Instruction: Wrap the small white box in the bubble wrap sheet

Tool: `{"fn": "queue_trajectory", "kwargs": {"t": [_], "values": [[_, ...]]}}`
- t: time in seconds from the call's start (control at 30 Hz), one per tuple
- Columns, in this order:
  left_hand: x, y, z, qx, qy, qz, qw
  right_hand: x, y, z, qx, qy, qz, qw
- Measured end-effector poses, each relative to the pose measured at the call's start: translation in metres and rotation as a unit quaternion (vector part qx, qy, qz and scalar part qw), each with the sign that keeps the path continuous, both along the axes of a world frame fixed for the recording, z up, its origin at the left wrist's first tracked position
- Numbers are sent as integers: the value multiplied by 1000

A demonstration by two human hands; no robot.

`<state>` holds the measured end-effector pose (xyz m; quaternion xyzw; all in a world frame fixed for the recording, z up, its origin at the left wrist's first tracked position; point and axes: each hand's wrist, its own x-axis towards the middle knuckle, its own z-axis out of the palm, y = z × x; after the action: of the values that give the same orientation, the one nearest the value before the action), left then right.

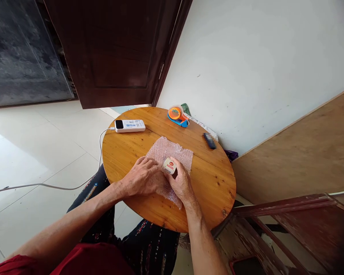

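A sheet of clear bubble wrap (167, 147) lies spread on the round wooden table (126, 154). My right hand (182, 183) grips a small pale box (169, 165) with a red label between thumb and fingers, over the middle of the sheet. At the sheet's left edge, my left hand (141, 176) rests palm down with its fingers stretched toward the box. Part of the wrap is hidden under both hands.
A white device (130, 126) with a cable (71, 188) sits at the table's back left. Toward the back stands an orange and blue tape dispenser (177, 115). A blurred dark object (209, 141) lies at the right, near the wall (246, 68).
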<state>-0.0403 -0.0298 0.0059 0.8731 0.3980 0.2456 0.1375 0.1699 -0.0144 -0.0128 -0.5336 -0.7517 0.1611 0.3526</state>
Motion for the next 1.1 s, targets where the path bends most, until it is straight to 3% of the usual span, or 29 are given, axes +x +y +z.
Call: {"fn": "queue_trajectory", "kwargs": {"t": [0.1,0.23,0.4,0.53,0.63,0.73,0.87,1.1], "values": [[-10,-9,5,22,40,-38,998,0,0,1,-8,-4,0,1000],[-9,-9,3,35,83,-40,995,0,0,2,-12,-4,13,1000],[-1,-2,4,28,42,-40,998,7,-3,13,-28,70,14,997],[8,8,23,-13,-30,50,998,26,-4,25,-98,192,58,975],[20,25,37,-45,-40,106,993,35,-4,29,-117,208,81,968],[32,44,41,-76,-31,135,988,33,-2,26,-107,203,28,973],[38,58,34,-129,-62,126,982,22,1,19,-102,204,-78,971],[32,61,20,-160,-149,83,972,19,4,12,-92,220,-94,967]]}}
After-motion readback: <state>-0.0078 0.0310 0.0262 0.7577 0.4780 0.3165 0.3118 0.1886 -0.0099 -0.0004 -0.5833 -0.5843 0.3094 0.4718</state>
